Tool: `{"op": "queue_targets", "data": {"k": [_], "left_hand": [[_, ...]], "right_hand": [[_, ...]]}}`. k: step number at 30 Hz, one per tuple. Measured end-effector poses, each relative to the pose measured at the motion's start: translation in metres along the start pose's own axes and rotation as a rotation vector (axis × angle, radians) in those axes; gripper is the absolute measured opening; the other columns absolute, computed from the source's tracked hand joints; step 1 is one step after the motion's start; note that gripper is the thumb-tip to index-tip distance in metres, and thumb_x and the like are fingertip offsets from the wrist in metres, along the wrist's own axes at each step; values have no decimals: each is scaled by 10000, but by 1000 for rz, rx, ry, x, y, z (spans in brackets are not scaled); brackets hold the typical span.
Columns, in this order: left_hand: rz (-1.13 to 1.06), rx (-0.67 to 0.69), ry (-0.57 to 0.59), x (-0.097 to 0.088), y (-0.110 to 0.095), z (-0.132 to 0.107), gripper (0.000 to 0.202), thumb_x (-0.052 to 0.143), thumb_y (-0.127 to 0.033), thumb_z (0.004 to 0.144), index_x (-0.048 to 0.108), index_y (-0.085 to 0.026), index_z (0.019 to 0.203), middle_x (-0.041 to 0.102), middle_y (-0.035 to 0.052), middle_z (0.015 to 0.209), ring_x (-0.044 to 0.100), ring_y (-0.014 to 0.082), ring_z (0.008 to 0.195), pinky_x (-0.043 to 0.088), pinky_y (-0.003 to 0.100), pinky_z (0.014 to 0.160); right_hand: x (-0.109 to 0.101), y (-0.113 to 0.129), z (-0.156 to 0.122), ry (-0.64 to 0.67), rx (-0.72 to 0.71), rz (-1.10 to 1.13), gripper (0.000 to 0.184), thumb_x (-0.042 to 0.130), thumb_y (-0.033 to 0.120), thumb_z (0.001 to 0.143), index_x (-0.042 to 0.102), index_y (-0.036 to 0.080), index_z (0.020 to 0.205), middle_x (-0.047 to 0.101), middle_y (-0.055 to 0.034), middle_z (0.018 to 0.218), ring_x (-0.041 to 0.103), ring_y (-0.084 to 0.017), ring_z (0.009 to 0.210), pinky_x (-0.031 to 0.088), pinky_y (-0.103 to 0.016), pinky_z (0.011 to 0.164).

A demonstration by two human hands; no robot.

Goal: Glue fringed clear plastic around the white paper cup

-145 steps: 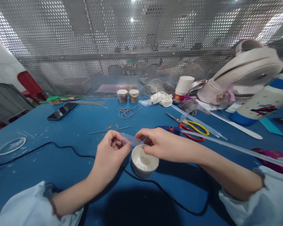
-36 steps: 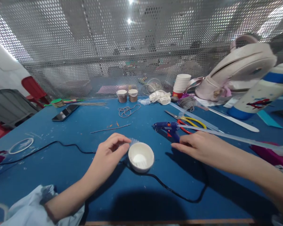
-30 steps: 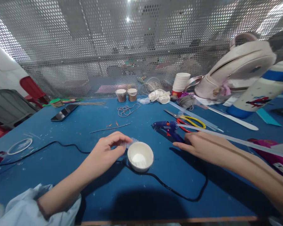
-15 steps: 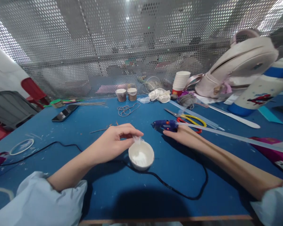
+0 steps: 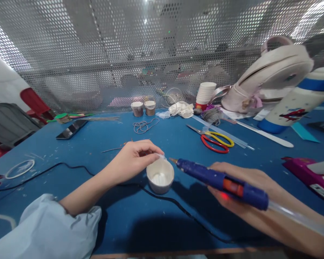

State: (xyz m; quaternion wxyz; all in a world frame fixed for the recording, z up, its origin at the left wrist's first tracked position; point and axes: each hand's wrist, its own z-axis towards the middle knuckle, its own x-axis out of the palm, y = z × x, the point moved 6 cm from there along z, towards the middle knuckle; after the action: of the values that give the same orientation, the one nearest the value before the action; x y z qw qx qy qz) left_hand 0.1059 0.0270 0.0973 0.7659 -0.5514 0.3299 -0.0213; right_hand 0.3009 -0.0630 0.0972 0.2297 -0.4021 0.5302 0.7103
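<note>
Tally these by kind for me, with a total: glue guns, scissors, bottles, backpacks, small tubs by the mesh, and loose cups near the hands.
Glue gun: 1
Scissors: 1 pair
Bottle: 1
Backpack: 1
Small tubs: 2
Loose cup: 1
Total: 7

Blue glue gun [image 5: 214,178] beside white cup [image 5: 161,189]

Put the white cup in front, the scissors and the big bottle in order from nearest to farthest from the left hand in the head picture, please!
From the left hand:
1. White cup: right by its fingertips, on their right side.
2. Scissors: farther right, past the cup.
3. Big bottle: way over at the far right.
</note>
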Motion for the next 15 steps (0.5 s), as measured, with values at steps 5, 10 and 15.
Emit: {"op": "queue_targets", "data": {"k": [5, 10, 15], "left_hand": [[31, 87, 29, 0, -2, 4, 149, 594, -211, 802, 743, -214, 804, 683, 39, 854, 621, 157, 779, 464, 254, 672], [15, 72, 69, 4, 1, 9, 145, 586, -186, 804, 731, -188, 811, 674, 31, 842, 617, 145, 792, 463, 245, 718], [25, 49, 93, 8, 3, 11, 138, 585, -185, 802, 720, -160, 812, 665, 26, 820, 590, 129, 735, 444, 229, 655]], "right_hand": [[15, 22, 5, 118, -129, -91, 153, 464, 171, 843, 580, 230, 924, 655, -30, 797, 596, -155, 640, 428, -253, 578], [25, 34, 11, 154, -156, -233, 174, 432, 77, 798, 551, 204, 811, 637, -45, 778, 581, -157, 586, 392, -249, 523], [25, 49, 5, 61, -248, -451, 203, 442, 18, 725, 523, 185, 806, 613, -35, 752, 539, -136, 527, 315, -232, 463]]}}
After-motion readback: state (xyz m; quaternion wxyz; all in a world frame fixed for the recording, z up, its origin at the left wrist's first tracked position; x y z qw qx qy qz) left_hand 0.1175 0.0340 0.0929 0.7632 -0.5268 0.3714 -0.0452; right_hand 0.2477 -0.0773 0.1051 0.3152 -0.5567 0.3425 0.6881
